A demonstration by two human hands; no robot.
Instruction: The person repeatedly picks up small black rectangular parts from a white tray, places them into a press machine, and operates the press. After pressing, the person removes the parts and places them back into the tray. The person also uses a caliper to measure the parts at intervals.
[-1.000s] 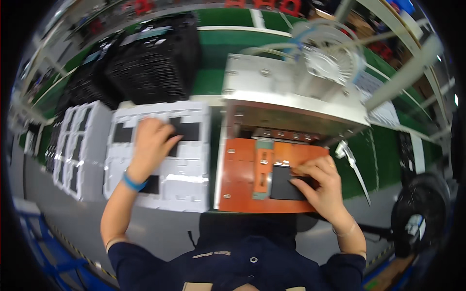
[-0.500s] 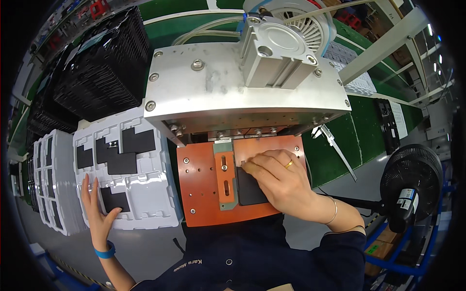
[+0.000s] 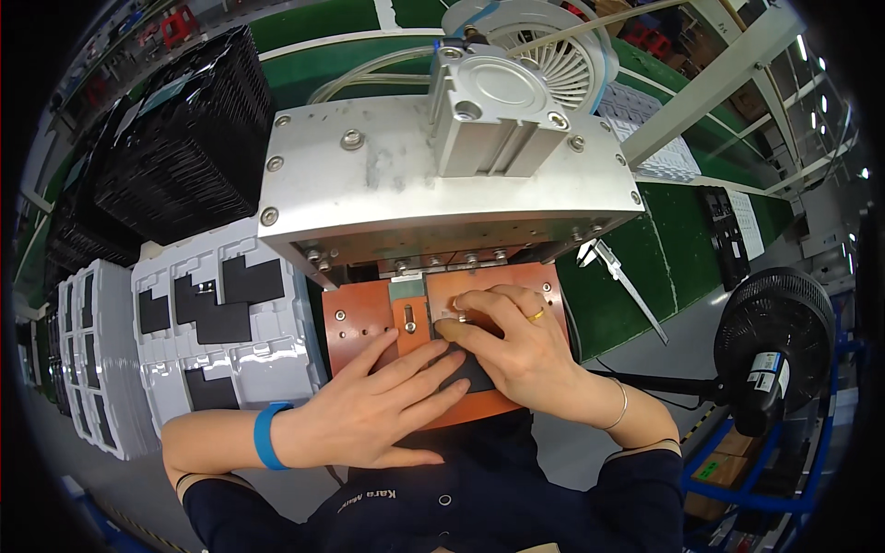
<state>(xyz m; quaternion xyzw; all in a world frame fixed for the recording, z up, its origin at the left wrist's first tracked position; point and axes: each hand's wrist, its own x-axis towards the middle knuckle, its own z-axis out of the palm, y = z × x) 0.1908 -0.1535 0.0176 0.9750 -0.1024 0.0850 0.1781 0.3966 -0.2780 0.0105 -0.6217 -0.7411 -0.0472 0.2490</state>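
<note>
head view: left hand (image 3: 364, 417) splayed, partly covering black plate (image 3: 476, 372); right hand (image 3: 527, 358), grip unclear; metal press (image 3: 396, 195) behind, caliper (image 3: 632, 291) rightward.

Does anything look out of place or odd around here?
One dark piece in the white tray looks out of place: it seems to straddle compartments and overlap other pieces, while the leftmost piece appears to sit within one. I see nothing spilled.
</note>
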